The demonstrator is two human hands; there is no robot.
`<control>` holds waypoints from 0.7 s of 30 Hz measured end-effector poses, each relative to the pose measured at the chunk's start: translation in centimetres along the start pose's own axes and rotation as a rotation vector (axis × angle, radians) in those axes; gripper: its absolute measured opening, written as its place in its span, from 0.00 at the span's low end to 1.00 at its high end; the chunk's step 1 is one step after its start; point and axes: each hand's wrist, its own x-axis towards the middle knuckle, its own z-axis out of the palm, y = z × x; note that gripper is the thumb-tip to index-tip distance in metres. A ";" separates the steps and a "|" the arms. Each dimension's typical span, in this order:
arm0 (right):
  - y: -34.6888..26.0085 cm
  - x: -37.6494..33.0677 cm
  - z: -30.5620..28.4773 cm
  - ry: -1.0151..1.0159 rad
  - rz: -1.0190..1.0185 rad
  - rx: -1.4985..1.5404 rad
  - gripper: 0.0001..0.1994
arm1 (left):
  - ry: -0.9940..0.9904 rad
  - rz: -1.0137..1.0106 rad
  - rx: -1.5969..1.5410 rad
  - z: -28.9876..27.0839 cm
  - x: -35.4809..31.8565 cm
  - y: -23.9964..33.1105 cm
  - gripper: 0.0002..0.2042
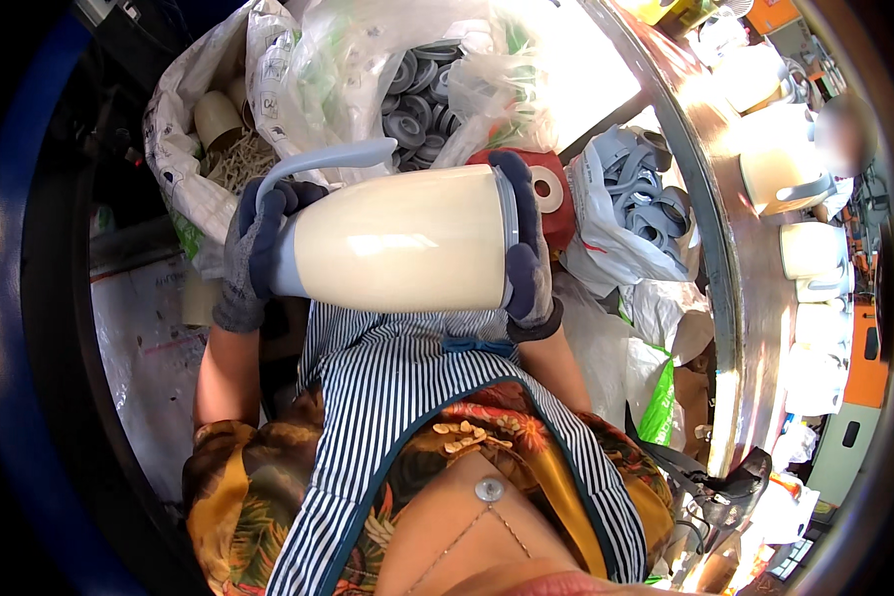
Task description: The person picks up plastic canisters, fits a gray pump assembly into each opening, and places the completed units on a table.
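A worker's gloved left hand point(253, 248) and right hand point(526, 248) grip a cream jug point(397, 253) sideways at chest height, seemingly mid-assembly; seating its base likely needs firm pressure.

A long metal tabletop point(755, 288) runs along the person's right side. A row of cream jugs point(810, 248) stands on it, one behind another, with a white one point(780, 164) just beyond them.
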 end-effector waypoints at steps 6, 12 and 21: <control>-2.2 0.7 0.0 -0.160 -0.240 -0.410 0.46 | -0.171 -0.117 -0.362 -1.7 1.2 -3.7 0.09; 0.1 -0.6 -0.6 0.056 0.065 -0.070 0.38 | -0.050 0.046 0.308 -0.6 0.7 -1.6 0.15; -5.6 2.6 -0.8 0.124 -0.227 -0.707 0.36 | -0.601 0.665 1.046 6.3 3.3 12.4 0.19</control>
